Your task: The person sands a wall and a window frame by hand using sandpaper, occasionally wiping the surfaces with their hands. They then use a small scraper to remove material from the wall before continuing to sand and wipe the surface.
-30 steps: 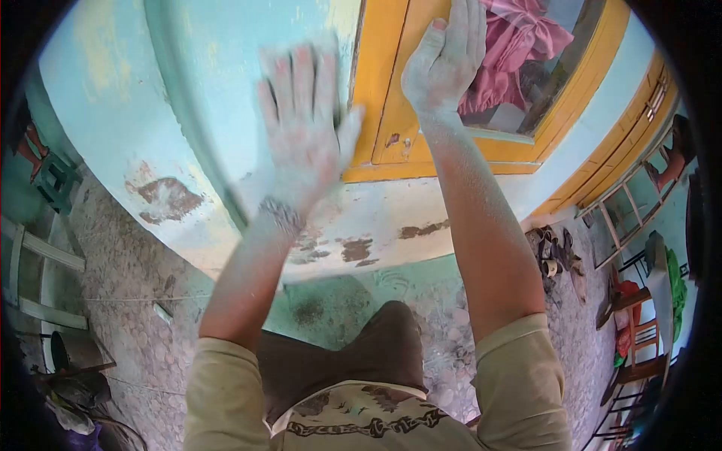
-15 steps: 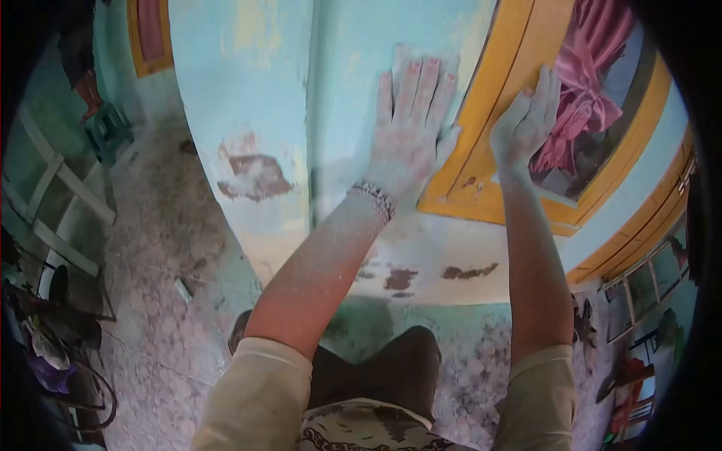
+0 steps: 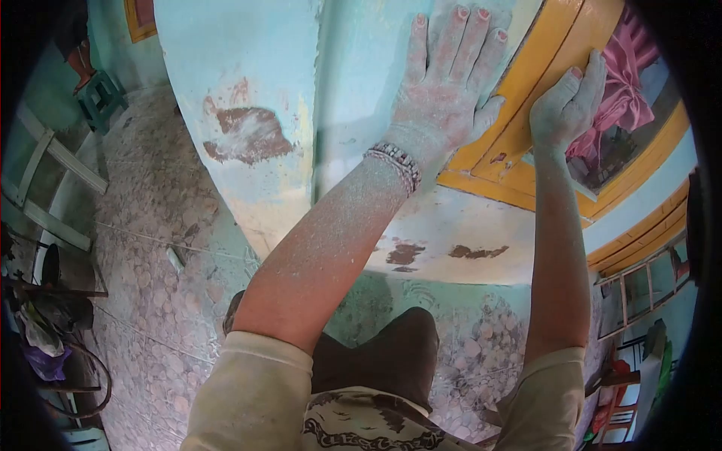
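My left hand [image 3: 447, 83], coated in pale dust, lies flat with fingers spread on the light blue wall [image 3: 248, 45], just left of the yellow window frame [image 3: 519, 120]. A beaded bracelet [image 3: 395, 161] circles that wrist. My right hand [image 3: 564, 105], also dusty, rests on the yellow frame with its fingers against the wood. Behind the glass hangs a pink cloth [image 3: 624, 83]. Neither hand holds anything.
Brown patches of bare plaster [image 3: 244, 135] show where the paint has flaked. A pebbled floor [image 3: 150, 263] lies below. A green stool [image 3: 98, 98] stands far left, wooden slats [image 3: 53, 165] and dark clutter [image 3: 53, 331] at left, chairs [image 3: 632, 376] at lower right.
My left hand has slid upward and to the right along the wall toward the frame. The right hand stayed on the yellow frame while the view swung left.
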A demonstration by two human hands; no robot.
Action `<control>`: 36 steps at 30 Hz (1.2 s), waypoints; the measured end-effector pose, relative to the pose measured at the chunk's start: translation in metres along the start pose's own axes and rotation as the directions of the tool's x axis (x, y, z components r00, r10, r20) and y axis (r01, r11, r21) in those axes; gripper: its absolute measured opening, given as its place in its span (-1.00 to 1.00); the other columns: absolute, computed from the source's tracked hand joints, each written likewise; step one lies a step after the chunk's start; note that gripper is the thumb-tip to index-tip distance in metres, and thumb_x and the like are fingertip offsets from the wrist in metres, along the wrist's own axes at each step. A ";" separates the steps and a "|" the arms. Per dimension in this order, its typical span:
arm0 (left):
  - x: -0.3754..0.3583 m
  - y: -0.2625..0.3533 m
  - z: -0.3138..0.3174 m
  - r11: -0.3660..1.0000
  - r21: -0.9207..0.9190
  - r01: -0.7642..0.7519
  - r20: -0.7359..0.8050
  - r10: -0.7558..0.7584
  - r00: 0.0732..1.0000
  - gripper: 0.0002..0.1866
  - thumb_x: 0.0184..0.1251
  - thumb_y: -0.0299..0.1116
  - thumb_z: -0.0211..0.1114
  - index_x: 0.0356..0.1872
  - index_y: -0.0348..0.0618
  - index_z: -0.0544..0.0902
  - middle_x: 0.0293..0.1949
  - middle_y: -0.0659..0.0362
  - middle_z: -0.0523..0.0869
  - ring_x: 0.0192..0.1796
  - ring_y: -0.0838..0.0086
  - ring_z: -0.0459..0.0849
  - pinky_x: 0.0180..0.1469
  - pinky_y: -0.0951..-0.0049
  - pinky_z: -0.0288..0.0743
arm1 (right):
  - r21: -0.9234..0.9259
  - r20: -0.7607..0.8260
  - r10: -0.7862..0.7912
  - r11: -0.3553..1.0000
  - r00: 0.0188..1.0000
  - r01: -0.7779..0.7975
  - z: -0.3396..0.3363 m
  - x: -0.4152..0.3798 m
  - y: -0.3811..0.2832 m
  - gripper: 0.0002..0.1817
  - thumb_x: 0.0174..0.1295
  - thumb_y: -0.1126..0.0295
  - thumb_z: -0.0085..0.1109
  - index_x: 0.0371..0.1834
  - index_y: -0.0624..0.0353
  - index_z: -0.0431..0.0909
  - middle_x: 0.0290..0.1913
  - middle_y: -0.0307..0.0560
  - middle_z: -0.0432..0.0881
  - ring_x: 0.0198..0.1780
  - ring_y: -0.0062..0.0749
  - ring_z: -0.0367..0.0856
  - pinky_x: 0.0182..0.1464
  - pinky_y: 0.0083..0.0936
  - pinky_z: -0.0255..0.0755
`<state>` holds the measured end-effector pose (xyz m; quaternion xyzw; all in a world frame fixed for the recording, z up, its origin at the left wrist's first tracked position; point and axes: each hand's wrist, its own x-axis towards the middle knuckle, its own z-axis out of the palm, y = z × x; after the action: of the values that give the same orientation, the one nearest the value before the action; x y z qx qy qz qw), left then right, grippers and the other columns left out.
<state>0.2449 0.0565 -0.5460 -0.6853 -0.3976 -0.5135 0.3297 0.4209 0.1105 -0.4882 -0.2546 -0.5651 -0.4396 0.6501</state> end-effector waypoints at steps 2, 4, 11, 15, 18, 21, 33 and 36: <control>0.001 0.000 -0.005 0.999 -0.034 0.000 0.021 0.001 1.000 -0.14 0.26 -0.14 0.24 0.49 -0.35 0.10 0.51 -0.26 0.02 0.57 -0.01 -0.02 0.52 -0.13 -0.11 | 0.015 0.002 -0.011 1.000 1.000 0.011 0.000 0.001 0.002 -0.55 0.36 0.40 -0.09 0.26 0.40 0.43 0.27 0.33 0.47 0.34 0.20 0.38 0.39 -0.11 0.21; -0.004 0.002 -0.002 1.000 -0.001 0.007 0.019 -0.007 1.000 -0.16 0.27 -0.08 0.21 0.50 -0.25 0.11 0.53 -0.18 0.00 0.58 0.01 -0.07 0.52 -0.15 -0.16 | 0.009 0.016 -0.025 1.000 1.000 0.025 -0.002 -0.003 0.004 -0.55 0.38 0.38 -0.10 0.26 0.39 0.43 0.28 0.32 0.46 0.35 0.18 0.37 0.39 -0.12 0.21; -0.009 0.000 0.014 0.992 0.125 -0.001 0.003 0.001 1.000 -0.14 0.32 0.16 0.12 0.53 -0.05 0.10 0.58 0.02 -0.05 0.61 0.09 -0.17 0.53 -0.25 -0.33 | -0.011 0.049 0.066 0.998 0.997 -0.065 -0.004 0.003 -0.011 -0.56 0.40 0.40 -0.10 0.26 0.42 0.43 0.27 0.30 0.47 0.34 0.15 0.39 0.38 -0.13 0.23; -0.006 0.000 0.010 0.988 0.155 -0.005 0.025 0.001 1.000 -0.14 0.33 0.17 0.10 0.53 -0.05 0.09 0.58 0.03 -0.06 0.61 0.11 -0.19 0.54 -0.23 -0.33 | 0.011 0.041 0.022 1.000 0.999 -0.023 -0.002 0.004 -0.007 -0.55 0.41 0.38 -0.09 0.29 0.42 0.39 0.30 0.29 0.44 0.35 0.13 0.37 0.40 -0.15 0.22; -0.008 0.000 0.009 0.976 0.218 0.000 0.027 -0.006 1.000 -0.14 0.34 0.20 0.05 0.54 -0.02 0.07 0.58 0.07 -0.06 0.61 0.15 -0.17 0.56 -0.19 -0.33 | 0.007 0.056 0.022 1.000 0.998 -0.022 -0.002 0.003 -0.008 -0.54 0.42 0.37 -0.08 0.30 0.42 0.38 0.33 0.30 0.41 0.37 0.13 0.35 0.41 -0.15 0.19; -0.008 0.000 0.008 0.971 0.240 0.007 0.037 -0.017 0.999 -0.14 0.34 0.22 0.03 0.54 0.00 0.06 0.58 0.11 -0.05 0.61 0.19 -0.17 0.57 -0.14 -0.35 | -0.031 0.085 0.054 0.998 0.995 -0.052 -0.005 0.002 -0.013 -0.54 0.43 0.35 -0.08 0.30 0.42 0.39 0.34 0.30 0.40 0.38 0.17 0.32 0.44 -0.13 0.13; -0.010 -0.002 0.004 0.967 0.253 0.005 0.036 -0.015 0.999 -0.27 0.34 -0.08 0.03 0.51 -0.09 0.15 0.57 0.12 0.02 0.61 0.22 -0.12 0.60 -0.02 -0.35 | 0.156 0.194 -0.183 0.976 0.964 0.154 0.014 -0.001 -0.066 -0.52 0.46 0.15 -0.08 0.30 0.20 0.49 0.40 0.25 0.34 0.43 0.21 0.22 0.44 0.02 -0.02; -0.010 -0.002 0.002 0.981 0.195 0.012 0.039 -0.020 0.999 -0.30 0.34 -0.13 0.02 0.50 -0.12 0.17 0.57 0.10 0.02 0.61 0.21 -0.11 0.60 -0.01 -0.35 | 0.157 0.165 -0.182 0.975 0.969 0.156 0.016 -0.002 -0.068 -0.51 0.45 0.12 -0.09 0.28 0.20 0.51 0.39 0.25 0.36 0.42 0.22 0.24 0.43 0.06 -0.04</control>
<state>0.2425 0.0570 -0.5564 -0.6567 -0.4580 -0.4608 0.3829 0.3547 0.0913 -0.4976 -0.1967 -0.6708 -0.4273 0.5734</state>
